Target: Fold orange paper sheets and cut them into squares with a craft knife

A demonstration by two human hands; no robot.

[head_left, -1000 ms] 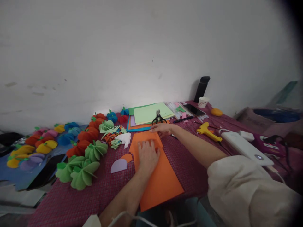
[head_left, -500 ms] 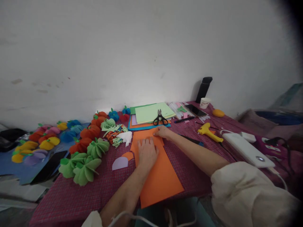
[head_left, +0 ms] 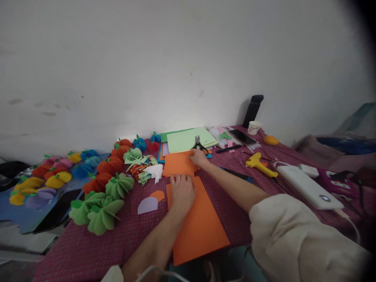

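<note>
My left hand (head_left: 182,192) lies flat with fingers extended on the upper part of a large orange paper sheet (head_left: 202,229), which reaches over the table's front edge. Just beyond it, a smaller orange paper piece (head_left: 178,162) is pinched at its right side by my right hand (head_left: 199,158). A strip of tablecloth shows between the two papers on the right. Black-handled scissors (head_left: 197,143) rest on light green paper sheets (head_left: 188,140) behind my right hand. To the left are a lilac half-round paper piece (head_left: 147,205) and an orange paper scrap (head_left: 158,195).
Paper pumpkins in several colours, including pale green ones (head_left: 102,215), cover the left side. Paper scraps (head_left: 143,168) lie beside the papers. On the right are a yellow glue gun (head_left: 260,165), a white power bank (head_left: 308,185), a phone (head_left: 242,137) and a paper cup (head_left: 254,127).
My right hand has moved the smaller orange piece away from me, off the large sheet, partly covering the scissors' handles. My left hand stays on the large sheet, which has shifted slightly nearer.
</note>
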